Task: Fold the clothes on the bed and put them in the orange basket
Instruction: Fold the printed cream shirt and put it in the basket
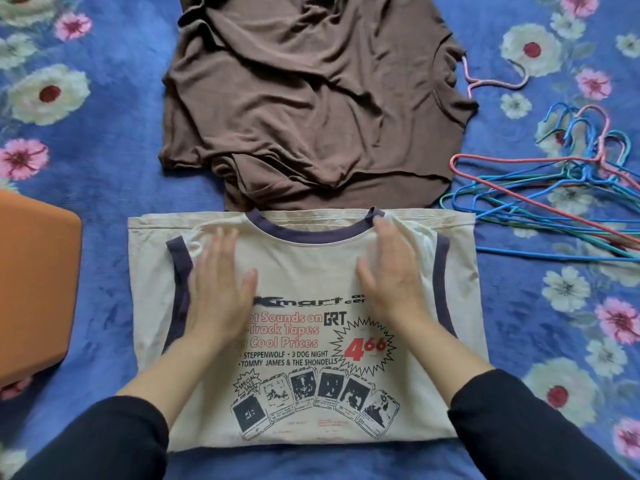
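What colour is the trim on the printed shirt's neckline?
Dark navy-purple, on the neckline trim of the cream shirt; head view.

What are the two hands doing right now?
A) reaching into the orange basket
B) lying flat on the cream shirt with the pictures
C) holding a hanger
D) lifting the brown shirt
B: the left hand and the right hand both lie flat, fingers straight, on the cream shirt.

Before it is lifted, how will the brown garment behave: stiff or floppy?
Probably floppy: the brown garment lies in soft, loose wrinkles. Likely light and thin, since its folds lie flat on the bed cover. Its wavy hem suggests it may sag if gripped at one edge.
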Action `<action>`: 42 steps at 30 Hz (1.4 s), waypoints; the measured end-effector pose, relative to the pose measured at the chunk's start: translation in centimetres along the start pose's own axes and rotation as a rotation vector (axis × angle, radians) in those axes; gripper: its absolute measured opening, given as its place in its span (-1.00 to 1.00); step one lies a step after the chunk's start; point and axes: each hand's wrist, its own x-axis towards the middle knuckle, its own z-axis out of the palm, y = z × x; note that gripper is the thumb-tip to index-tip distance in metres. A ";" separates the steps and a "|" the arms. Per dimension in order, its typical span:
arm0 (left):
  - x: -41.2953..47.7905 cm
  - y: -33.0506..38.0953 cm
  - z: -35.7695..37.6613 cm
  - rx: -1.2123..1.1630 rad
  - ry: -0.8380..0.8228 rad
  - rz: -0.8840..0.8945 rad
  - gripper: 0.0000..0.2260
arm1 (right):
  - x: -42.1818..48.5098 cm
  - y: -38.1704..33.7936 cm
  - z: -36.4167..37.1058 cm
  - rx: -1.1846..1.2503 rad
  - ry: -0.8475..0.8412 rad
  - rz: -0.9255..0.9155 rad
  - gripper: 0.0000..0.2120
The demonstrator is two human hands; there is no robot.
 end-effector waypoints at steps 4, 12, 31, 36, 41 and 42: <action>-6.1 -2.0 2.9 0.303 -0.234 0.100 -0.44 | -3.9 3.1 2.0 -0.404 -0.290 -0.184 -0.40; -10.4 -7.3 1.1 0.523 -0.229 -0.125 -0.37 | -8.9 10.8 -4.2 -0.434 -0.307 0.236 -0.32; -16.8 5.1 7.6 0.327 -0.474 0.063 -0.48 | -13.9 7.2 -9.7 0.857 -0.354 0.938 -0.80; -15.2 2.1 2.4 -0.307 -0.473 -0.246 -0.62 | -11.7 -4.3 -8.3 1.238 -0.376 0.685 -0.72; -13.0 -2.0 -5.3 -1.315 -0.364 -0.871 -0.60 | -11.4 -16.3 -2.0 1.124 -0.526 0.424 -0.72; -13.0 -3.8 -6.1 -1.419 -0.332 -0.914 -0.58 | -11.6 -18.0 -0.9 1.076 -0.601 0.369 -0.74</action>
